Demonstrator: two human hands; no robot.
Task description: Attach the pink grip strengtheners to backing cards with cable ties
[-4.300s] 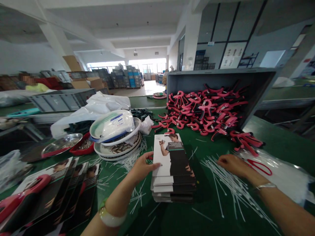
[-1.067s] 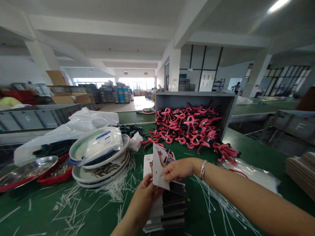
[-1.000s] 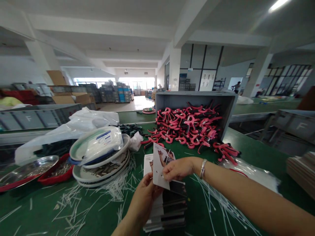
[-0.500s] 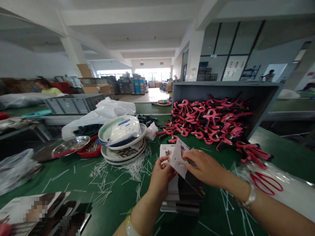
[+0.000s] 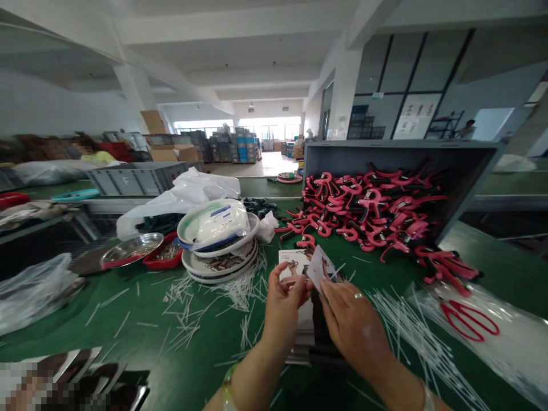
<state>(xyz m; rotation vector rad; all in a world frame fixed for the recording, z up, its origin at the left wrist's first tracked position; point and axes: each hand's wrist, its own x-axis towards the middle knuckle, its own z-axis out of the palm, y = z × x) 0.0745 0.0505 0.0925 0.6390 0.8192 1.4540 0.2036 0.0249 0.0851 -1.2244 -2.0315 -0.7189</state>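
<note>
My right hand is closed on a tilted printed card, its fingers over the card's right side. A white cable tie sticks out beyond the card's right edge. At the card's left edge, my left hand has its thumb and fingers pinched together; what lies between them is too small to make out. Below both hands stands a stack of similar cards, partly hidden by my hands. To the right of my right hand, many loose white cable ties are spread on the green table.
Pink-and-black spring clamps spill from a grey crate lying on its side. Red-handled scissors rest on a clear plastic bag. Stacked round trays, a red bowl and a metal dish stand left.
My right hand has moved down and now wraps the card's right side. The card has turned more edge-on, and a tie end shows behind it. The view has shifted slightly.
</note>
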